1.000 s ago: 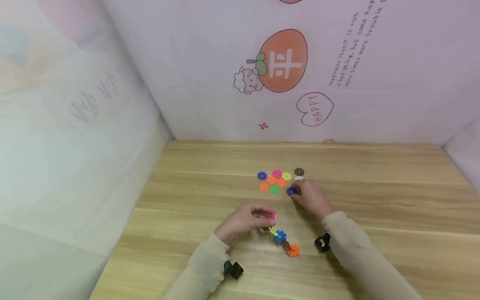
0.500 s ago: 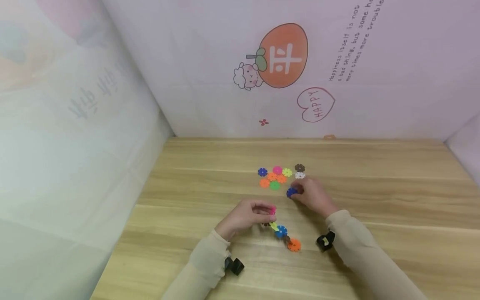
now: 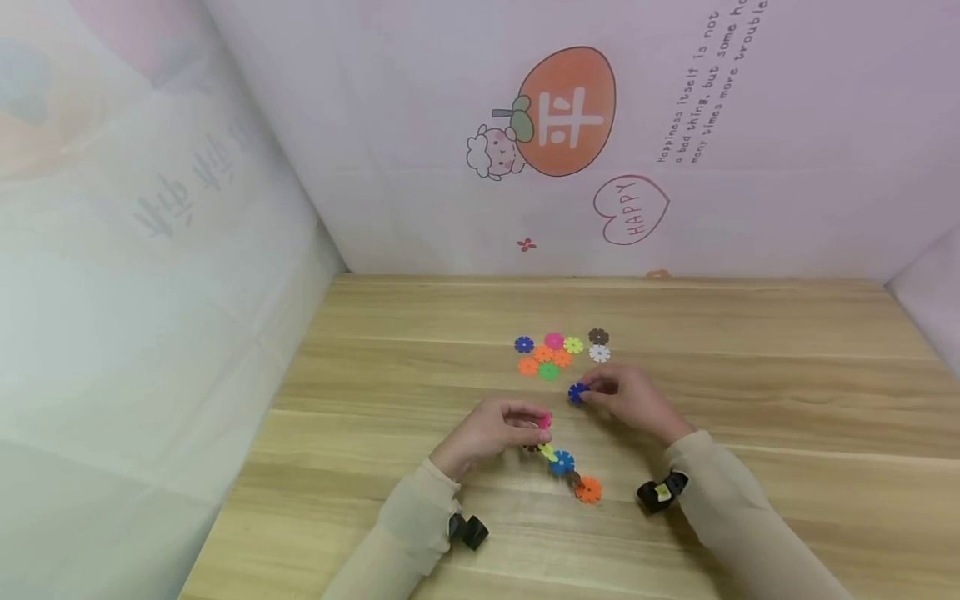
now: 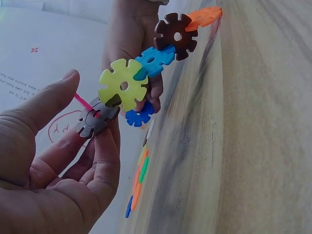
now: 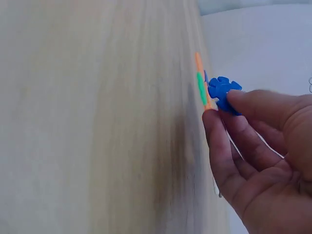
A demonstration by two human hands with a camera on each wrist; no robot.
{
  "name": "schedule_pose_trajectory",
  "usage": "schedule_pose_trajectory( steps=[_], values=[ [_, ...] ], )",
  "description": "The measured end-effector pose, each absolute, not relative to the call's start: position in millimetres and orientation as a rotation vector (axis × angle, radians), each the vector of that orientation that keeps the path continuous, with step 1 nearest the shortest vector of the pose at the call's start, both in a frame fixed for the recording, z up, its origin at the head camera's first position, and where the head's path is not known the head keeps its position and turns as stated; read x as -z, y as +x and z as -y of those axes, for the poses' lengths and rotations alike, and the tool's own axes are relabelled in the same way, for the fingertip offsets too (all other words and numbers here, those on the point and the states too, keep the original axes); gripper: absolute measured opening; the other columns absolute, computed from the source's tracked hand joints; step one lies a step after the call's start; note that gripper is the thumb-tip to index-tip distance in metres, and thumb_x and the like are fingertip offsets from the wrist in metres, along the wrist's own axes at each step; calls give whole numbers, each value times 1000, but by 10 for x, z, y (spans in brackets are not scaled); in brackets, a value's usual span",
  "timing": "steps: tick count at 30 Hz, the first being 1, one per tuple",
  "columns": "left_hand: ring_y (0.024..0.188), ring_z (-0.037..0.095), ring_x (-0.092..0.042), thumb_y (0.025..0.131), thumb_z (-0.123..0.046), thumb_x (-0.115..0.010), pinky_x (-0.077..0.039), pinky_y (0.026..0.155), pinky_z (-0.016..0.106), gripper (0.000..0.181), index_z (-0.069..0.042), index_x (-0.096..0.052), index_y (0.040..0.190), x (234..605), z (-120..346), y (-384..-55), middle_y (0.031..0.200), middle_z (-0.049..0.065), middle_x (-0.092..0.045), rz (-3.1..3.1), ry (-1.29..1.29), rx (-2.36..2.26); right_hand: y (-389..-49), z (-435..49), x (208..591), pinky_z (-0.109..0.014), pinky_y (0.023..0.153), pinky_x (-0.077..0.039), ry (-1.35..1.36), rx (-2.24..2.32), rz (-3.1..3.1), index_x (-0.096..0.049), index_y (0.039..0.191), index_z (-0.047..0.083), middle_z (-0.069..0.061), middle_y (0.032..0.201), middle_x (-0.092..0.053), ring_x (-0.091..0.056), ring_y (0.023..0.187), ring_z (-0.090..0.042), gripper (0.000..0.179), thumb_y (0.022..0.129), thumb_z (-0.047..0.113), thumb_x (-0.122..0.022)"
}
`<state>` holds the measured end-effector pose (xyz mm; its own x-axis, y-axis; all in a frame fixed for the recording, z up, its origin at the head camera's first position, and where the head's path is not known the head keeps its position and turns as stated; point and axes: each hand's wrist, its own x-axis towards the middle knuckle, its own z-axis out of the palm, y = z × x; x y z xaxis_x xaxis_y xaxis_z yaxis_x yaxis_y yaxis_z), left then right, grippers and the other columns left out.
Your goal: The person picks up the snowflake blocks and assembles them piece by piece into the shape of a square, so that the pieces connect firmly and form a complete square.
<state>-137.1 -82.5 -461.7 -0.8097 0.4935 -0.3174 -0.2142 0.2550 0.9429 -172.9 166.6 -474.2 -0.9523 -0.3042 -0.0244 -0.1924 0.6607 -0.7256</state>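
Observation:
My left hand [image 3: 491,431] pinches a pink notched disc [image 3: 545,421] at one end of a chain of interlocking plastic discs. In the left wrist view the chain runs from that pink disc through a dark brown disc [image 4: 91,123], a yellow disc [image 4: 117,80], a light blue disc [image 4: 158,59] and another brown disc [image 4: 168,40] to an orange disc [image 4: 204,18]. Between thumb and fingertips, my right hand [image 3: 633,402] pinches a dark blue notched disc [image 5: 222,90], apart from the chain. Fingers partly cover both gripped discs.
Loose discs lie in a group beyond the hands on the wooden table [image 3: 405,358], among them a green disc [image 3: 549,371], a white disc [image 3: 600,353] and a brown disc [image 3: 598,336]. A printed cloth wall [image 3: 435,217] borders the table's back, another its left side.
My right hand has drawn the dark blue disc slightly nearer and to the left, uncovering the white disc. My left hand stays nearly still with the chain.

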Motion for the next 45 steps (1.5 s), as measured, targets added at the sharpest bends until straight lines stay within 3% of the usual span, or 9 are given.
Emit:
schedule_pose_trajectory(
  steps=[4,12,25,34,45],
  values=[
    [89,13,-67,77,-26,-76,-53,82,28,40,-11,-66,112,4644,821,-1376,98,-2,-70,-1962,243,-1602,-1693,-1678,4744,-33,81,-50,-338,1281,-2626,-69,98,18,1,93,-66,-60,88,-15,15,84,23,-69],
    [89,13,-67,76,-28,-77,-53,82,29,42,-12,-66,113,4664,822,-1391,98,-2,-70,-1964,261,-1596,-1566,-1652,4643,-32,85,-47,-152,1436,-2406,-68,105,19,1,100,-69,-62,95,-16,35,79,43,-71],
    [87,14,-68,77,-27,-76,-53,83,29,38,-13,-68,110,4653,807,-1398,97,0,-70,-1975,251,-1593,-1407,-1478,4404,-37,88,-49,-233,1472,-2314,-68,102,16,-2,98,-68,-62,95,-17,32,81,40,-70],
    [87,14,-68,76,-28,-77,-54,81,28,37,-15,-69,109,4652,806,-1383,97,0,-70,-1973,271,-1606,-1398,-1435,4371,-35,85,-49,-297,1479,-2284,-69,101,15,-3,96,-68,-63,92,-20,20,85,27,-68],
    [85,13,-68,75,-28,-78,-54,80,29,26,-17,-73,99,4604,773,-1335,93,-4,-72,-1998,267,-1587,-1427,-1406,4320,-32,79,-53,-412,1424,-2269,-70,98,14,-3,94,-70,-65,88,-18,19,84,26,-69]
  ],
)
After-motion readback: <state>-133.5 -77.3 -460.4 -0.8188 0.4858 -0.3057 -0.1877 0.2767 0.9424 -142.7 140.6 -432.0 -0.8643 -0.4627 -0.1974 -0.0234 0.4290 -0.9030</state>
